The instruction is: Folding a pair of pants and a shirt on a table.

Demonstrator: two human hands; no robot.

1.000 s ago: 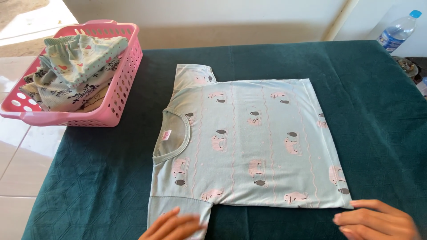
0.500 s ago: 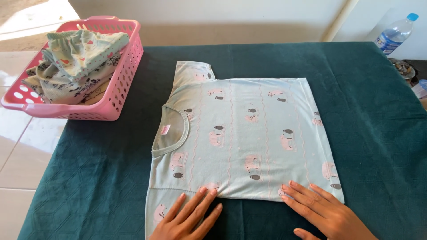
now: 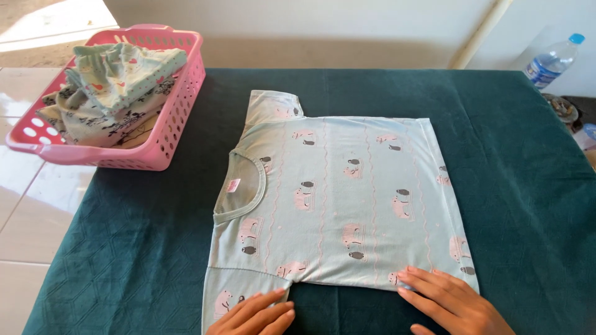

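A pale blue child's t-shirt (image 3: 338,198) with pink animal prints lies flat on the dark green table cloth (image 3: 143,248), its neck to the left. My left hand (image 3: 254,315) rests flat on the near sleeve at the bottom edge of the view. My right hand (image 3: 450,303) lies flat on the shirt's near hem corner, fingers spread and pointing left. Neither hand holds anything.
A pink plastic basket (image 3: 164,130) with several folded patterned clothes (image 3: 115,87) hangs over the table's far left corner. A plastic water bottle (image 3: 551,61) stands at the far right, beside small objects (image 3: 565,108). White floor tiles lie to the left.
My left hand slid back toward me along the near sleeve. My right hand stayed on the near hem. The view shifted slightly downward.
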